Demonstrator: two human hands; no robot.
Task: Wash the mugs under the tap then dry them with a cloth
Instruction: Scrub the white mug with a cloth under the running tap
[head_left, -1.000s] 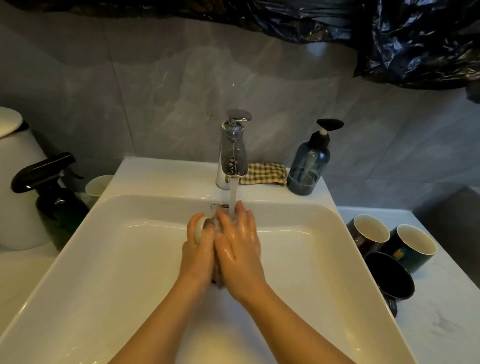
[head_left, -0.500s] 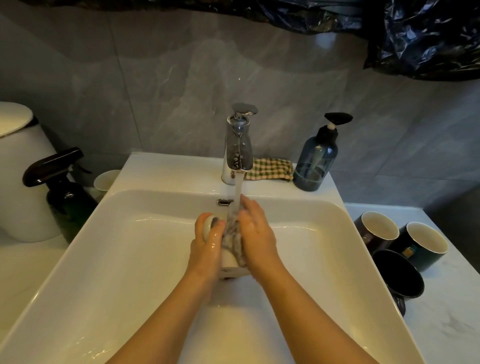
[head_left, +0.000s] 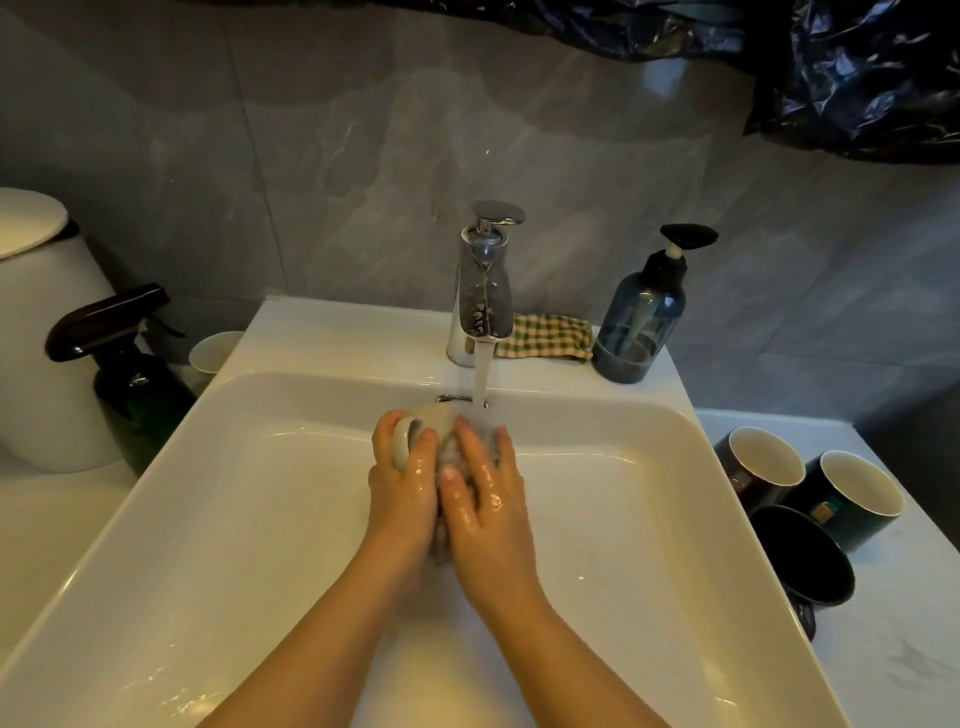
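I'm holding the pale mug (head_left: 431, 422) right under the tap (head_left: 483, 296), over the back half of the sink (head_left: 337, 335). My left hand (head_left: 402, 486) is wrapping its fingers round the mug's side, and my right hand (head_left: 485, 501) is laying its fingers spread and fairly flat across it. My tip: turn it slowly so the water's reaching the inside too, and grip it firmly because it's looking slippery. Three dark mugs (head_left: 763, 467) are sitting on the counter (head_left: 893, 670) by the sink's right edge, and the checked cloth (head_left: 548, 338) is lying behind the tap. The wall's grey tile and the light's dim.

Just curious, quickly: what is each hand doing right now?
Left hand: closed, holding the mug.
Right hand: open, pressing on the mug.
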